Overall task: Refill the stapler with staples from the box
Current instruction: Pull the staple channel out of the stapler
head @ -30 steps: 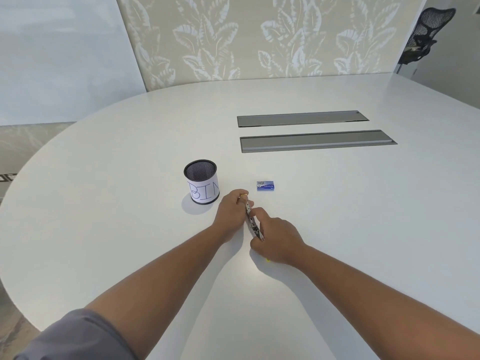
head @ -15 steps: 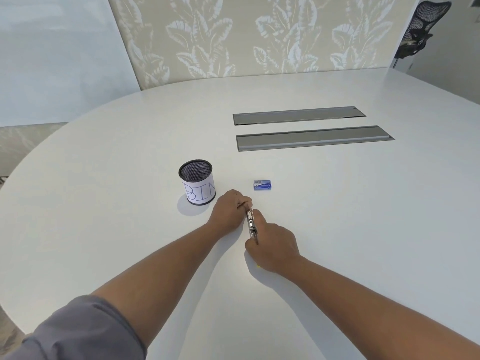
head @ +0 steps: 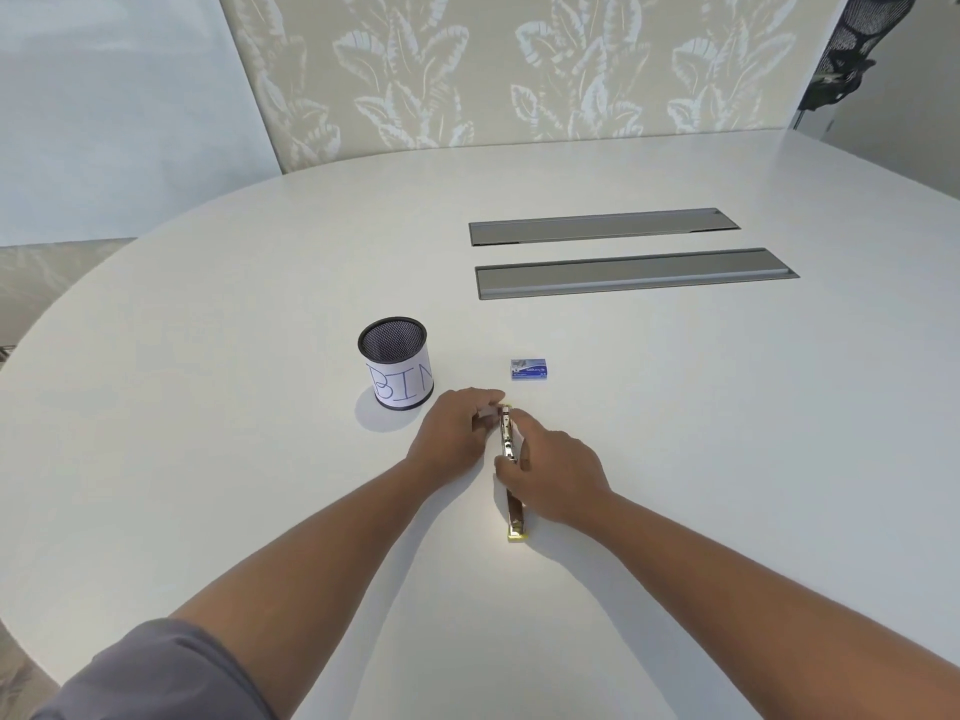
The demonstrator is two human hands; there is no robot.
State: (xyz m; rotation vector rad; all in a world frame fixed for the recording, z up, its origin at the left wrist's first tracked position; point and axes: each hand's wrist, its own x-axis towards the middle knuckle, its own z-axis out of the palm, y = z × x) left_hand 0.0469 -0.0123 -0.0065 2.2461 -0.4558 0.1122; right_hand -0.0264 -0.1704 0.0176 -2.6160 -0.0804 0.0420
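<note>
A slim metal stapler (head: 506, 439) with yellow trim lies swung open lengthwise on the white table (head: 675, 433); one half points away from me, the other (head: 516, 519) toward me. My left hand (head: 454, 428) pinches the far half at its tip. My right hand (head: 553, 472) grips the stapler around its hinge and hides the middle of it. A small blue staple box (head: 529, 369) lies shut on the table just beyond both hands, touching neither.
A black mesh cup (head: 395, 362) with a paper label reading "BIN" stands left of the staple box. Two grey cable hatches (head: 634, 272) sit flush in the table farther back. A black office chair (head: 852, 49) is at the far right.
The stapler has swung open further: its near half now lies flat on the table, pointing toward me from under my right hand. Both hands stay on it.
</note>
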